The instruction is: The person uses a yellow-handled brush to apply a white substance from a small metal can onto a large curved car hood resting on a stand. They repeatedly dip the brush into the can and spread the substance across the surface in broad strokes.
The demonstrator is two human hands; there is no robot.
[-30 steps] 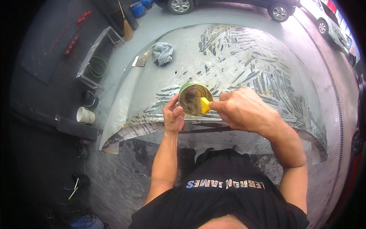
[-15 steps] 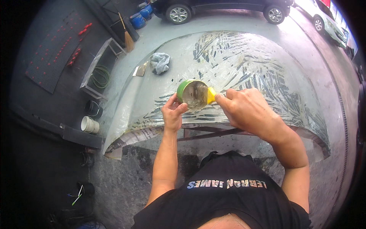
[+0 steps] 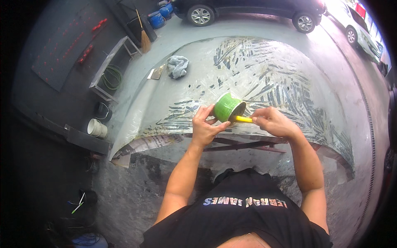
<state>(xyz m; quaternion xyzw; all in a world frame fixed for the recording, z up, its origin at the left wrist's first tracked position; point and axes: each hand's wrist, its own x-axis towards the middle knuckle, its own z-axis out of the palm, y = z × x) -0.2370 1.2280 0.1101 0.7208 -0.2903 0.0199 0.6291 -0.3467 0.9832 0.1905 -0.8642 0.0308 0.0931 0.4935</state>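
My left hand (image 3: 206, 126) grips a green tub (image 3: 225, 107), tilted so that its opening faces right. In my right hand (image 3: 273, 122) is a yellow-handled tool (image 3: 244, 119), its working end inside the tub and hidden. Below both hands lies a large curved car panel (image 3: 198, 76), like a hood, its grey surface streaked with dark patches and glossy smears. A crumpled grey-blue cloth (image 3: 178, 67) rests on its far left part. Beside the cloth sits a small flat card or board (image 3: 156, 72), brown and white.
A red-brown stand (image 3: 248, 145) shows under the panel's near edge. Along the left are a metal rack (image 3: 103, 70) with a coiled hose (image 3: 111, 77), a white bucket (image 3: 97, 128) and a broom (image 3: 144, 39). A dark car (image 3: 248, 10) and a white car (image 3: 359, 31) are parked behind.
The tub has turned from facing me to facing right and shifted rightward with my left hand. My right hand has lowered slightly, and the tool now points into the tub.
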